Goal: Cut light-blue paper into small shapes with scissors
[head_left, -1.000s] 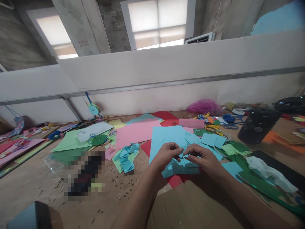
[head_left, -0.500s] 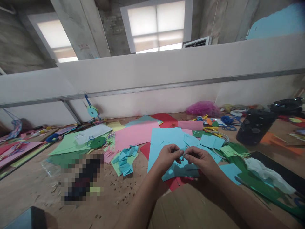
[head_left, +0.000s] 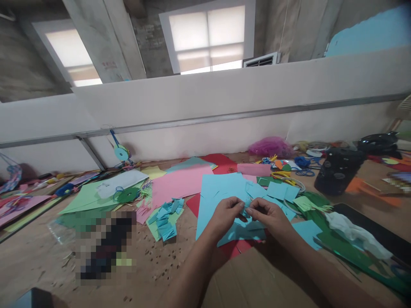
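Note:
My left hand (head_left: 228, 214) and my right hand (head_left: 266, 214) meet above a large light-blue paper sheet (head_left: 214, 188). Between the pinched thumbs and fingers of both hands is a small light-blue paper piece (head_left: 246, 215), mostly covered by the fingertips. Small blue paper squares (head_left: 276, 191) lie just beyond my right hand. To the left, a pile of folded blue paper pieces (head_left: 166, 222) rests on a light-green sheet. Red paper (head_left: 233, 250) shows from under the large blue sheet.
A dark cup (head_left: 339, 172) stands at the right, with a white crumpled cloth (head_left: 356, 234) in front of it. Pink paper (head_left: 180, 182) and green sheets (head_left: 93, 196) spread to the left. A white partition (head_left: 199, 102) closes off the table's back.
Both hands stay together, with the fingers shifting slightly on the small paper piece. The whole view has slid a little, so things appear farther left.

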`<state>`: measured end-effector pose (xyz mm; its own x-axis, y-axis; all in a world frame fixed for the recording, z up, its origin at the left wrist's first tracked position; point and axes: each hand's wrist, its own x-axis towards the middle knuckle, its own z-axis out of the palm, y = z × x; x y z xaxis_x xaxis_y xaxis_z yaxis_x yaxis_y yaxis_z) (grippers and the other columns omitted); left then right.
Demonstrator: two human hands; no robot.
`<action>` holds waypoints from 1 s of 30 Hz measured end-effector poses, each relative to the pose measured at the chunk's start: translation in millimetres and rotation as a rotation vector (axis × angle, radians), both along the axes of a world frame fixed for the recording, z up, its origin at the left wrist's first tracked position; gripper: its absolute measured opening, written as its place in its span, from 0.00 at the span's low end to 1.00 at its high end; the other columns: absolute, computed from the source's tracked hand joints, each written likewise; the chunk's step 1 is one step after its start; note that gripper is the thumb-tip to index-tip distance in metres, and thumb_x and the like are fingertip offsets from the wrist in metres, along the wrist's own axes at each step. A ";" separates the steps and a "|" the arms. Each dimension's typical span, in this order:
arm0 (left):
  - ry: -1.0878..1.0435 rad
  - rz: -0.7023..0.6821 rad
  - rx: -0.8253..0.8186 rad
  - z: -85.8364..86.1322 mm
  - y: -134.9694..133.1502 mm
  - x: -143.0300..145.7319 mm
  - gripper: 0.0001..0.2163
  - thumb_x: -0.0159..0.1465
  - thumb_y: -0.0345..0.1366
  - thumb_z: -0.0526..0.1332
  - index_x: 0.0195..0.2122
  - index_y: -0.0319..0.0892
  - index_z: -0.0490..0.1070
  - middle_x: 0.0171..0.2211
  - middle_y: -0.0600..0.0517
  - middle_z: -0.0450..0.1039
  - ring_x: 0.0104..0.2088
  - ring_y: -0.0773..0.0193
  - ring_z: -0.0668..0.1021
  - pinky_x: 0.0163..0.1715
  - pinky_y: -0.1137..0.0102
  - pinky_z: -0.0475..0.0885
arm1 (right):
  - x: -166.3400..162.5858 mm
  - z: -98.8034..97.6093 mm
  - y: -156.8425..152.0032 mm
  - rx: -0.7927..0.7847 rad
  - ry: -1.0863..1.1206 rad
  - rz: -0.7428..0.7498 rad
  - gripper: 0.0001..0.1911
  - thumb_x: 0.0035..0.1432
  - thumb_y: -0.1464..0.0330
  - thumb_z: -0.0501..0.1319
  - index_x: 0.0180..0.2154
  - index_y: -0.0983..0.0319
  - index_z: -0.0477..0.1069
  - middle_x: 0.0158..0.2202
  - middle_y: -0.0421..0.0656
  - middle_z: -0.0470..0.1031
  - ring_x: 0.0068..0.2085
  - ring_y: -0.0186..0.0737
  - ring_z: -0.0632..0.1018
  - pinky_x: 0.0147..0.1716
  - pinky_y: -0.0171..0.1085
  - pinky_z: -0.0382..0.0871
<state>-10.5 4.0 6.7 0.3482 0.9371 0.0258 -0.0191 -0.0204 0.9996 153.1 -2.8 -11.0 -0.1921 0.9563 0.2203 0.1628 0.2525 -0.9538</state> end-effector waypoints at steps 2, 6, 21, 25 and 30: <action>0.007 -0.013 0.002 2.1 -0.3 -0.7 0.12 0.58 0.43 0.60 0.29 0.37 0.70 0.25 0.53 0.70 0.25 0.65 0.76 0.31 0.69 0.69 | -0.4 -0.4 0.2 -0.010 0.022 -0.008 0.13 0.52 0.59 0.64 0.24 0.61 0.66 0.22 0.36 0.65 0.26 0.35 0.66 0.27 0.36 0.59; 0.021 -0.022 0.002 4.3 -0.6 -1.5 0.12 0.57 0.43 0.60 0.30 0.37 0.70 0.26 0.53 0.70 0.26 0.64 0.77 0.32 0.69 0.69 | -0.6 -1.9 0.5 -0.029 0.093 -0.013 0.12 0.52 0.60 0.65 0.27 0.60 0.66 0.25 0.36 0.66 0.26 0.34 0.68 0.27 0.35 0.61; -0.007 -0.036 -0.029 6.2 -1.7 -0.4 0.11 0.56 0.42 0.62 0.30 0.37 0.72 0.27 0.52 0.71 0.27 0.62 0.78 0.34 0.68 0.69 | 1.0 -3.6 2.5 -0.007 0.088 -0.033 0.11 0.53 0.61 0.64 0.27 0.60 0.65 0.25 0.36 0.66 0.26 0.34 0.68 0.26 0.35 0.62; -0.021 -0.038 -0.025 6.0 -2.2 -0.3 0.12 0.56 0.44 0.63 0.29 0.38 0.71 0.26 0.54 0.70 0.27 0.62 0.78 0.34 0.68 0.69 | 1.2 -2.9 2.3 -0.012 0.075 -0.037 0.12 0.53 0.61 0.64 0.27 0.60 0.65 0.25 0.36 0.66 0.26 0.34 0.68 0.26 0.35 0.62; 0.026 -0.028 -0.012 4.6 -2.1 -1.1 0.16 0.57 0.48 0.63 0.29 0.37 0.72 0.26 0.51 0.73 0.27 0.61 0.78 0.33 0.69 0.68 | 1.0 -1.4 0.5 -0.007 0.008 -0.070 0.12 0.53 0.61 0.64 0.26 0.60 0.64 0.23 0.35 0.66 0.26 0.34 0.67 0.26 0.35 0.60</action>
